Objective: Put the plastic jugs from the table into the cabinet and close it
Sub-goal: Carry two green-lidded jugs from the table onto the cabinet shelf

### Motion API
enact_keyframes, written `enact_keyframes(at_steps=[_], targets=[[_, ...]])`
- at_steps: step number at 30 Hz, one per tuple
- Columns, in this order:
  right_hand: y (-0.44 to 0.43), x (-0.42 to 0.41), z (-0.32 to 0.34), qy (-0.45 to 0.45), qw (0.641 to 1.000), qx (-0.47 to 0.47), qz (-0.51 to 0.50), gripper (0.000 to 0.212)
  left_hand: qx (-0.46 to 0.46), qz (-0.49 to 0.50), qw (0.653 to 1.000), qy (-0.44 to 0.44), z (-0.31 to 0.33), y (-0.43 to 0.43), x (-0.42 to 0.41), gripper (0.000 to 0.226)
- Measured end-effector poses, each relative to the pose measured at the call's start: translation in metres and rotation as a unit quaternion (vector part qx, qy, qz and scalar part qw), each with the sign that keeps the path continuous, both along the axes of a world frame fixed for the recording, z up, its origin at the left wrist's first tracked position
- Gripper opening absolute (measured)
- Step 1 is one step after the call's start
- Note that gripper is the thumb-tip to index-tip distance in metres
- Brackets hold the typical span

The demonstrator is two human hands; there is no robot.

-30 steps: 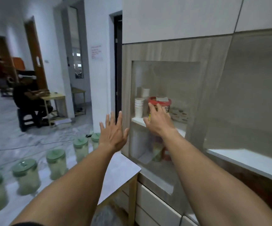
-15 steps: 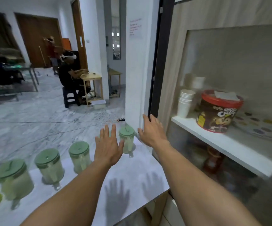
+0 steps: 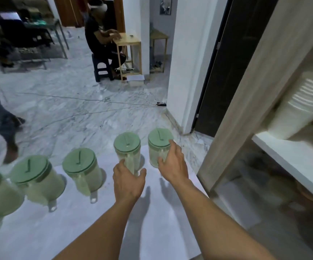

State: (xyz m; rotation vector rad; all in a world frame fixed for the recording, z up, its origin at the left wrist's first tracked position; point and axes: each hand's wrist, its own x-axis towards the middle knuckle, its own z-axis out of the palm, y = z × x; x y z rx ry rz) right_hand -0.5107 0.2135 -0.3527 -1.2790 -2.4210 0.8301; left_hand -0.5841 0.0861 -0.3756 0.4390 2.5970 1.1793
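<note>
Jugs of clear plastic with green lids stand in a row along the far edge of the white table (image 3: 88, 229), five in view, running from 9 o'clock toward 1 o'clock. The left hand (image 3: 128, 182) reaches the fourth jug (image 3: 127, 152), its fingers (image 3: 142, 171) spread either side of the handle, touching it but not yet closed. The right hand (image 3: 173, 163) reaches the fifth jug (image 3: 159, 145), nearest the cabinet; its fingers (image 3: 171, 142) lie loosely open against the jug's wall and lid rim, not yet gripping.

To do this step well, I judge each hand should close fully around a handle or body before lifting, keep the jugs upright so the lids stay seated, and lift clear of the neighbouring third jug (image 3: 82, 171).

The open cabinet (image 3: 245, 102) stands at 3 o'clock, its white shelf (image 3: 291, 162) carrying a stack of paper cups (image 3: 300, 111). A yellow-and-red label at the right edge is too cut off to read; no other writing is legible.
</note>
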Motion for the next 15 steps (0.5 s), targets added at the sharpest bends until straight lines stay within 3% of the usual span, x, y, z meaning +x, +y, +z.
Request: enact_keyframes(at_steps=[5,8,12,15], targets=[[0.008,-0.017,-0.042,0.057,0.991,-0.089,-0.076,0.06,0.032,0.076,0.996,-0.044,-0.029,0.022,-0.014,0.07],[0.014,-0.024,-0.057,0.095,0.978,-0.155,-0.103,0.043,0.057,0.094,0.992,-0.067,-0.04,0.033,-0.022,0.057],[0.02,-0.033,-0.067,0.133,0.954,-0.245,-0.107,0.028,0.092,0.121,0.982,-0.111,-0.048,0.045,-0.025,0.033],[0.023,-0.039,-0.07,0.142,0.951,-0.255,-0.102,0.023,0.087,0.125,0.984,-0.088,-0.052,0.051,-0.03,0.027]])
